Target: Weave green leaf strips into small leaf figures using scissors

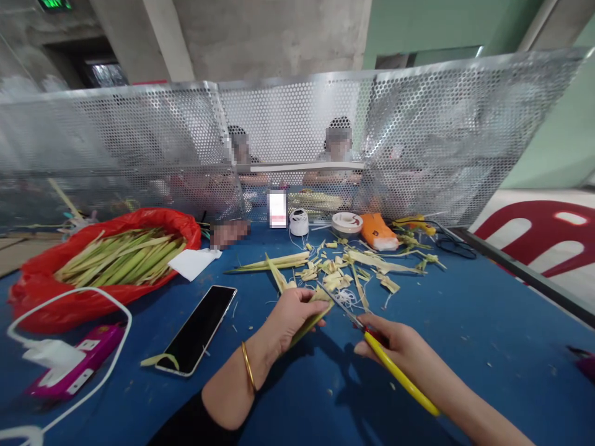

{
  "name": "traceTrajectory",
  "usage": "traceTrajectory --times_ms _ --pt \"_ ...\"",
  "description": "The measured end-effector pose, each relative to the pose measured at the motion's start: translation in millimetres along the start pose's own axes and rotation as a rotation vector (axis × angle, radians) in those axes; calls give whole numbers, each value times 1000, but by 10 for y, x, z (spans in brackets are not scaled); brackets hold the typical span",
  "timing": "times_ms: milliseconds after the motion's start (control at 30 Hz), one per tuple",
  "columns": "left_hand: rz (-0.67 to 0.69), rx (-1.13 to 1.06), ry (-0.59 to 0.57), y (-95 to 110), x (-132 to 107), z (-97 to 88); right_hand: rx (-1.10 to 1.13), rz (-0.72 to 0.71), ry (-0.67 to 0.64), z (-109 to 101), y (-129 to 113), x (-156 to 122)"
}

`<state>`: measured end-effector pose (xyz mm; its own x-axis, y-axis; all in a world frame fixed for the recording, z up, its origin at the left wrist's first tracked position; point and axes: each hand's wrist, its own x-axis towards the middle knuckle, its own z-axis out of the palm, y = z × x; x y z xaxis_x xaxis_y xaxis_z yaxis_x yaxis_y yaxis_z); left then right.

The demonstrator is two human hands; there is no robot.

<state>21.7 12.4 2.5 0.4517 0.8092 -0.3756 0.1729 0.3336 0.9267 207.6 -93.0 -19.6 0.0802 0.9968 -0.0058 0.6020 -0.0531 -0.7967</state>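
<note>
My left hand (290,317) is closed around a folded pale-green leaf strip (312,322), held just above the blue table (465,322). My right hand (395,341) grips yellow-handled scissors (395,368), whose blades (341,305) reach the top of that strip. A gold bangle sits on my left wrist. Cut leaf scraps (344,266) lie scattered on the table just beyond both hands.
A red bag of long green leaves (111,260) is at left, and a black phone (198,329) lies near my left arm. A pink power bank with white cable (77,365) is at far left. Thread spool (299,222), tape roll (346,222), orange object (379,232) line the perforated metal screen (418,136); people sit behind it.
</note>
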Motion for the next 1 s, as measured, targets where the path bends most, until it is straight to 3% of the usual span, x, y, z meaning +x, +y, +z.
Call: traceTrajectory --times_ms 300,567,633,700,800,867,1000 --pt "47 -143 26 59 -23 -79 -44 7 -22 -116 65 18" --pt "84 -199 92 83 -68 -31 -453 228 246 -331 64 100" --pt "82 -208 105 101 -84 -23 -425 217 261 -363 52 109" --pt "74 -221 116 103 -79 -30 -236 124 185 -364 26 91" --pt "79 -254 134 71 -36 -58 45 -6 -35 -315 -35 19" --pt "94 -285 147 46 -6 -75 85 -1 -125 -270 -70 -31" --pt "74 -268 155 39 -8 -51 53 56 -169 -200 -99 -65"
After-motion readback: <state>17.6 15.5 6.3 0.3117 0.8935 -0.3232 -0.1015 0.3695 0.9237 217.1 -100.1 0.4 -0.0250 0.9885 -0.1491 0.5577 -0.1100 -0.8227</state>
